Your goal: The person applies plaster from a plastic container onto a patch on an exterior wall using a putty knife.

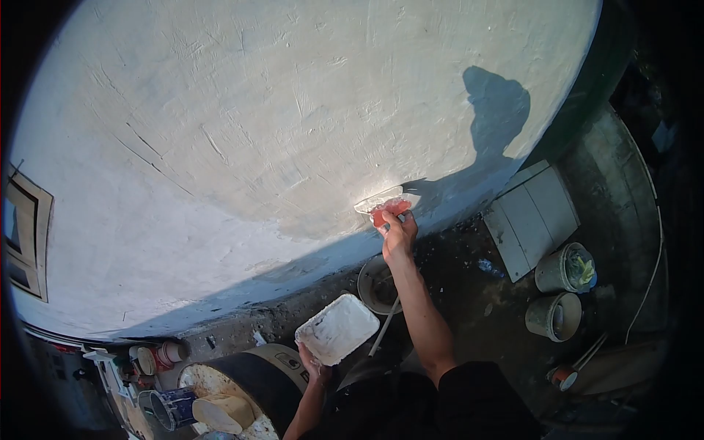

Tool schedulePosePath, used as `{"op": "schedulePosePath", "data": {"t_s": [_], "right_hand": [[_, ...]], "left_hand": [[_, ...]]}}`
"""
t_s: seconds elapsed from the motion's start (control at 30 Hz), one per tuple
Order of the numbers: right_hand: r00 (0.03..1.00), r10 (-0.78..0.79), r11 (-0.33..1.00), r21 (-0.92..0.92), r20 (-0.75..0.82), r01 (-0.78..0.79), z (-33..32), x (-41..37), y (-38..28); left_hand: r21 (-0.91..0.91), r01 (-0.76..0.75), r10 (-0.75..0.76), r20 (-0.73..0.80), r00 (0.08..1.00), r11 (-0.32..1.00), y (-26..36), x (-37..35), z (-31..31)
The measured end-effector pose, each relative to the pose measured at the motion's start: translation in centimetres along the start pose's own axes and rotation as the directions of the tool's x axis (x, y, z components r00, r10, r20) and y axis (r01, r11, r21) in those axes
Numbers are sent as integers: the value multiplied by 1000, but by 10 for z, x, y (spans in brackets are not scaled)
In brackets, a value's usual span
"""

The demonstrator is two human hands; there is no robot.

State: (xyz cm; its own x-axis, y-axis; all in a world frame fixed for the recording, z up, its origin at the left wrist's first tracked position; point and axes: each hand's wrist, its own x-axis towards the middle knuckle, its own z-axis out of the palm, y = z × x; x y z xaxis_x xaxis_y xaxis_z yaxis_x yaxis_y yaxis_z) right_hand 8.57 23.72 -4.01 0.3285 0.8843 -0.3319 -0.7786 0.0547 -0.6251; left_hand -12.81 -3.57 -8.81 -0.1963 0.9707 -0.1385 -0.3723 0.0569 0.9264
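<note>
My right hand (399, 235) is closed on a red putty spreader (391, 210), which is pressed to the plastered wall (249, 147). A wet, pale ridge of putty (380, 199) lies along the spreader's upper edge. Lower down, my left hand (313, 365) grips the near left rim of a white rectangular tray (346, 317). Whitish putty is smeared over the inside of this tray, which is held tilted below the spreader. Fine scratches and trowel marks cover the wall, and a head-shaped shadow falls on its right part.
Beneath my left arm stands a large drum (264, 378) with a blue bucket (173, 408) and a cream container (224, 413) on top. A round tub (378, 284) sits at the wall's foot. To the right are two buckets (555, 317) and leaning pale panels (532, 220).
</note>
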Motion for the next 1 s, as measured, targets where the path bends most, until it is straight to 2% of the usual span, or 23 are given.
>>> {"op": "schedulePosePath", "data": {"t_s": [0.03, 0.1, 0.17, 0.2, 0.23, 0.27, 0.37, 0.43, 0.5, 0.53, 0.57, 0.63, 0.67, 0.77, 0.8, 0.9, 0.93, 1.0], "right_hand": [[1000, 7, 1000, 16, -9, -7, 0, -8, -8], [995, -21, 999, 26, 100, 18, -13, -24, -27], [986, -13, 999, -38, 165, 20, -29, -45, -59], [985, -22, 994, -105, 171, 40, -38, -53, -76], [978, -20, 983, -174, 206, 57, -46, -63, -96], [981, -42, 964, -251, 192, 91, -52, -75, -114], [935, -30, 876, -441, 353, 195, -79, -97, -161], [917, 83, 756, -624, 389, 196, -81, -118, -188], [860, 181, 618, -735, 477, 278, -91, -124, -202], [827, 173, 537, -755, 534, 375, -94, -127, -206], [812, 203, 321, -821, 547, 473, -94, -129, -214], [725, 250, 50, -756, 642, 652, -72, -146, -226], [605, 232, 30, -628, 761, 778, -69, -147, -225], [405, 251, -206, -361, 879, 910, -74, -151, -221], [379, 273, -185, -339, 884, 922, -82, -144, -213], [317, 313, -287, -229, 895, 930, -95, -142, -203], [354, 374, -364, -216, 857, 906, -90, -153, -208], [343, 452, -297, -224, 823, 928, -94, -154, -207]], "left_hand": [[-32, 5, -4, 15, 1000, 999, 4, 5, 8], [-155, 125, -130, -20, 991, 980, 12, 12, 26], [-353, 196, -270, -173, 947, 915, -9, 23, 19], [-353, 150, -208, -131, 969, 923, -27, 28, 10], [-408, 177, -237, -101, 966, 896, -16, 31, 28], [-394, 154, -203, -86, 975, 906, -23, 36, 33], [-410, 191, -225, -36, 974, 892, -36, 39, 56], [-434, 202, -216, 18, 976, 878, -36, 36, 79], [-394, 174, -168, 49, 985, 903, -41, 29, 98], [-403, 181, -164, 76, 983, 897, -43, 25, 107], [-412, 187, -172, 73, 982, 892, -50, 22, 116], [-422, 202, -192, 66, 979, 884, -64, 16, 131], [-413, 199, -180, 85, 980, 889, -70, 11, 140], [-403, 211, -165, 146, 975, 890, -77, -1, 166], [-414, 225, -170, 166, 971, 882, -73, -5, 175], [-426, 251, -187, 186, 965, 869, -74, -14, 192], [-427, 258, -194, 188, 963, 867, -75, -16, 196], [-389, 214, -163, 160, 974, 896, -77, -22, 205]]}}
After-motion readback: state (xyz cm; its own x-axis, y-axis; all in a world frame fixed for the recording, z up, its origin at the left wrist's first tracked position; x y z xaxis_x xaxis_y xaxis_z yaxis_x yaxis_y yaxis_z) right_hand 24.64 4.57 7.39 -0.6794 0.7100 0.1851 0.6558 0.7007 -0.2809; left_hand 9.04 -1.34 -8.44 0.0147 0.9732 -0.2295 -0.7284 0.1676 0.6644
